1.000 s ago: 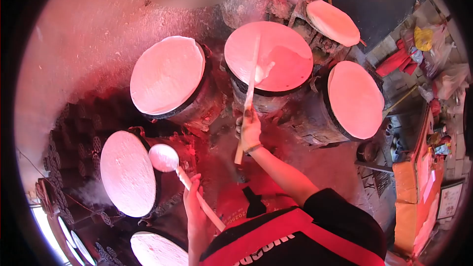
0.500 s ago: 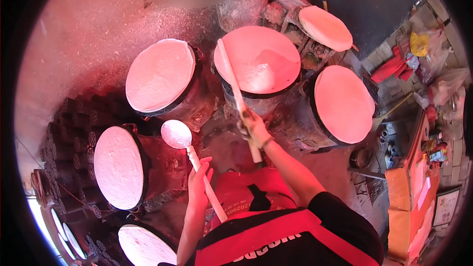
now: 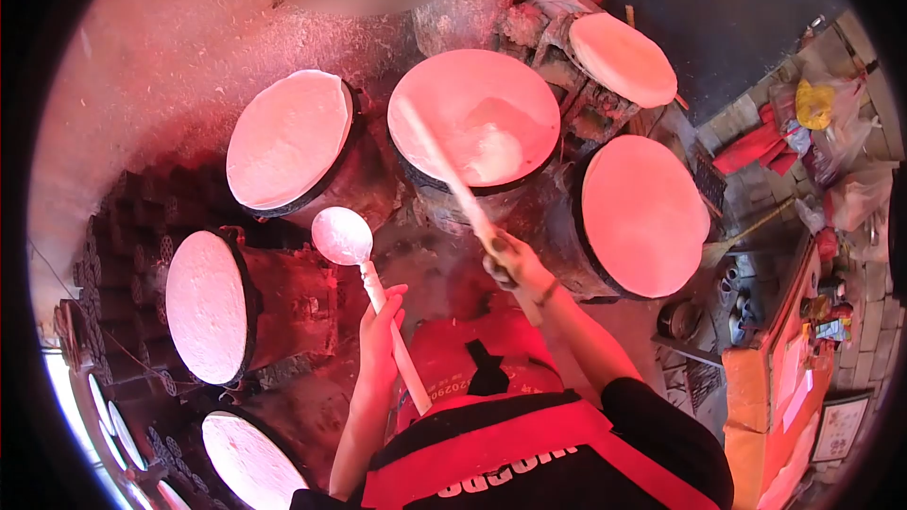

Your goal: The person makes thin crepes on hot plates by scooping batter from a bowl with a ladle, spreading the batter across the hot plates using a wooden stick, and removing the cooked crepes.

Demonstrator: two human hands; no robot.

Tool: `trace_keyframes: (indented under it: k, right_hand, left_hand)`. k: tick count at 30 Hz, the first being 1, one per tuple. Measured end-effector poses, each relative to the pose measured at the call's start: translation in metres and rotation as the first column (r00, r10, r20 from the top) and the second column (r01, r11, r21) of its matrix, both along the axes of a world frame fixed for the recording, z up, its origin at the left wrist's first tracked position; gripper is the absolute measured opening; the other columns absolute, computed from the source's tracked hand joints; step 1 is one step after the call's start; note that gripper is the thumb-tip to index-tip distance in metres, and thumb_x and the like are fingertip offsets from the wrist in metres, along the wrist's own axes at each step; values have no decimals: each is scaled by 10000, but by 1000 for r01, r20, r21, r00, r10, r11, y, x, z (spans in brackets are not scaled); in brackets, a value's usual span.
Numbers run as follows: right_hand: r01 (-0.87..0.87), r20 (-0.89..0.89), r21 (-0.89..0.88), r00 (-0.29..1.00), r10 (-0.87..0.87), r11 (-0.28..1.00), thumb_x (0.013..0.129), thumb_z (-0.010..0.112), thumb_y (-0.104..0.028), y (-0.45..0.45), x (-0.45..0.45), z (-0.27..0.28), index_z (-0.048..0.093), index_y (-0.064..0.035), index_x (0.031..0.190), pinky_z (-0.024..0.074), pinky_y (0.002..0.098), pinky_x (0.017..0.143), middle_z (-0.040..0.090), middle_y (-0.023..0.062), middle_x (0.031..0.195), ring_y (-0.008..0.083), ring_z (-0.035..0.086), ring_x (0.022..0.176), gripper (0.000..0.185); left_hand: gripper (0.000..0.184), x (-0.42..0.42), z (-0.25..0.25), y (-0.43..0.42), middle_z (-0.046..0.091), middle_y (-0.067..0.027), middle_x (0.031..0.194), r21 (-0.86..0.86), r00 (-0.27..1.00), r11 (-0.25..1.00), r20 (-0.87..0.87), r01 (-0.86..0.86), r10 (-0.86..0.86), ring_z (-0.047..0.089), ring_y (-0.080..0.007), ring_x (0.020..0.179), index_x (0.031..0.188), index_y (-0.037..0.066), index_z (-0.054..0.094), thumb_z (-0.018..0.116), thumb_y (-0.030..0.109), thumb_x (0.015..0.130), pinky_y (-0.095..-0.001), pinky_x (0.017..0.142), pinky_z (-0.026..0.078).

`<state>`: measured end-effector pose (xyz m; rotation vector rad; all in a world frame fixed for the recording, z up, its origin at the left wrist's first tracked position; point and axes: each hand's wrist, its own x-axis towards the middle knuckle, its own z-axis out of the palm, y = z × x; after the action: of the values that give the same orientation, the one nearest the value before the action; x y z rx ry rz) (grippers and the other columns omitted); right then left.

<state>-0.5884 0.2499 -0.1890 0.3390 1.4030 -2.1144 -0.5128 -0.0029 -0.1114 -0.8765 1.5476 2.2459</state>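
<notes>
My left hand (image 3: 381,323) is closed around the long pale handle of a ladle (image 3: 342,235), whose round, whitish bowl points up and away from me. In my right hand (image 3: 518,269) I grip a long wooden stick (image 3: 455,181), slanting forward and left. Its blurred far end lies over the left part of the middle round griddle (image 3: 543,165). A pale layer of batter (image 3: 444,85) covers that griddle, with a wetter, whiter patch near the front. Whether the stick touches the batter, I cannot tell.
Other drum-shaped stoves bear pale rounds: left-back (image 3: 288,142), left (image 3: 206,307), front-left (image 3: 250,461), right (image 3: 644,215). Another pale round (image 3: 622,59) rests at the back right. Perforated coal briquettes (image 3: 123,288) are stacked at left. An orange-sided table (image 3: 746,397) stands at right.
My right hand has moved right and slightly nearer me with the stick, whose tip now lies further inside the middle griddle. The view has shifted a little; the ladle stays in my left hand.
</notes>
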Motion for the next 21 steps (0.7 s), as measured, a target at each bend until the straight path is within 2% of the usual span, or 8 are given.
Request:
trace_keyframes:
  k: [6,8,10,11,13,14,19,21]
  right_hand:
    - [286,28,-15,958,-286,958,913,506,-368,76,-11,2,441,-253,1232,241,203,331,490,0,614,70,350,376,345]
    - [193,22,-46,981,-192,980,904,519,-387,65,-21,1,461,-220,1186,268,224,339,507,12,640,79,369,386,333]
    - [-29,20,-3,999,29,1000,893,532,-418,64,-18,11,472,-250,1144,270,251,337,518,17,640,89,375,381,308]
    - [-35,23,-5,999,35,999,893,532,-418,75,-16,0,472,-250,1144,270,251,337,518,17,640,89,375,381,308]
    - [29,135,-204,991,-1,979,889,528,-443,97,-17,-15,465,-287,1173,258,246,329,516,12,624,85,371,373,330]
    - [146,150,2,978,-145,989,889,527,-439,98,-19,-13,458,-294,1193,257,239,325,510,10,625,84,375,370,344]
    - [265,80,-74,963,-259,962,883,513,-442,109,-75,-15,476,-235,1069,293,238,347,480,0,632,80,362,385,281]
    - [420,15,-85,907,-420,904,905,494,-383,98,-103,-6,481,-234,1097,295,230,358,467,-13,622,78,351,384,244]
  left_hand:
    - [277,-13,-9,31,556,11,1113,-22,1000,1000,14,16,-16,453,-80,1074,1125,79,568,557,205,879,-284,913,344]
    - [276,-19,-7,46,561,15,1055,-6,1000,1000,17,5,-5,465,-70,1029,1121,82,572,561,208,877,-276,869,377]
    - [265,-24,0,57,521,23,882,59,999,998,45,27,-30,486,-56,818,1121,74,565,557,191,884,-238,694,431]
    - [265,-25,3,63,521,23,882,57,999,998,48,21,-24,486,-56,818,1121,74,565,557,191,884,-238,694,431]
    - [252,-31,9,73,450,31,762,193,999,980,45,-37,29,422,-43,604,1125,60,543,545,162,894,-195,499,383]
    - [252,-32,11,76,450,31,762,192,998,980,46,-46,38,422,-43,604,1125,60,543,545,162,894,-195,499,383]
    - [248,-34,14,78,479,4,699,246,999,969,48,-2,-10,363,-41,463,1129,42,505,535,127,898,-186,370,263]
    - [243,-38,19,78,486,-2,695,203,1000,979,20,17,-22,363,-43,458,1122,41,498,534,123,896,-189,367,264]
